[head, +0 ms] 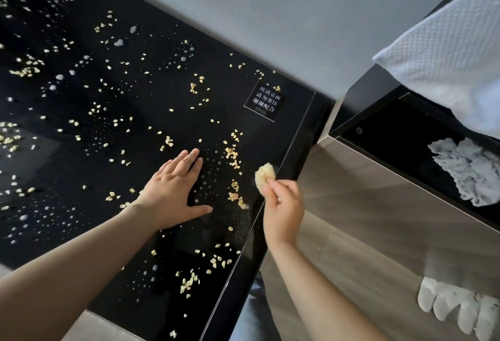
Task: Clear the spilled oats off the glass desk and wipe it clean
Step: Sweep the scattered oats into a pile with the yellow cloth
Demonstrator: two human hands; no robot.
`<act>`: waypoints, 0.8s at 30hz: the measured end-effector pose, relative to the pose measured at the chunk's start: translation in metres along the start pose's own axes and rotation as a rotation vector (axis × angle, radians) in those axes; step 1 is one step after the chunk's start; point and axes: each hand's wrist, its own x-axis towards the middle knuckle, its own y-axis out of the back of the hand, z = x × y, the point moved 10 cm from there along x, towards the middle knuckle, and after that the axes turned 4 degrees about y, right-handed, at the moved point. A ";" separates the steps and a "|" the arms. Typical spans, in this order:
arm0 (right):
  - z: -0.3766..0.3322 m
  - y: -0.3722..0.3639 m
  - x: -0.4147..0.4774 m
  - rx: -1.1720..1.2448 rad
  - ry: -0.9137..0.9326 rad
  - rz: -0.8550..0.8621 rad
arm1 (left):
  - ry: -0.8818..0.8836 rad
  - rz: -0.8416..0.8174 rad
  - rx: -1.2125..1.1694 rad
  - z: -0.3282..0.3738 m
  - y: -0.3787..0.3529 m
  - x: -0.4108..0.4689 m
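clearing judged barely begun: oats [232,155] and droplets [119,42] are spread across the desk [295,148].
the left hand [173,192] is laid flat and open on the glass; a yellowish wad [264,174] is pinched in the right hand [282,205] at the edge. oats lie between the hands; crumpled tissue [470,170] is seen right of them.

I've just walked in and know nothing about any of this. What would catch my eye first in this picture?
The black glass desk is strewn all over with pale oat flakes and whitish droplets. Near its right edge the left hand lies flat on the glass. The right hand pinches a small yellowish lump right at the edge. A white towel shows at upper right.
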 end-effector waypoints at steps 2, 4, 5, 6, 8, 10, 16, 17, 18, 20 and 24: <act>-0.011 -0.008 -0.029 0.019 0.042 -0.026 | -0.003 -0.020 0.011 -0.001 -0.002 -0.001; -0.019 -0.015 -0.049 0.069 0.027 -0.078 | -0.012 -0.035 0.026 -0.001 -0.001 -0.001; -0.021 -0.017 -0.054 0.110 -0.007 -0.106 | -0.018 -0.042 0.020 -0.001 0.000 -0.001; -0.021 -0.013 -0.055 0.148 -0.037 -0.105 | -0.022 -0.048 0.006 -0.001 0.002 -0.002; -0.020 0.010 -0.044 0.170 -0.064 -0.016 | -0.037 -0.030 -0.018 0.000 0.006 -0.006; -0.013 0.033 -0.021 0.137 -0.075 0.059 | -0.058 0.005 -0.015 -0.001 0.006 -0.017; 0.018 0.020 -0.012 -0.004 -0.132 0.055 | 0.021 0.047 -0.020 -0.019 -0.010 -0.058; 0.012 0.014 -0.024 -0.024 -0.108 0.058 | 0.063 0.051 -0.025 -0.025 -0.010 -0.060; 0.004 0.006 -0.038 -0.033 -0.066 0.046 | 0.100 0.048 -0.026 -0.031 -0.011 -0.061; -0.015 -0.009 -0.070 -0.020 0.011 -0.014 | 0.126 0.023 -0.014 -0.039 -0.015 -0.062; -0.025 -0.019 -0.097 0.103 -0.047 -0.111 | 0.097 -0.016 0.021 -0.043 -0.025 -0.061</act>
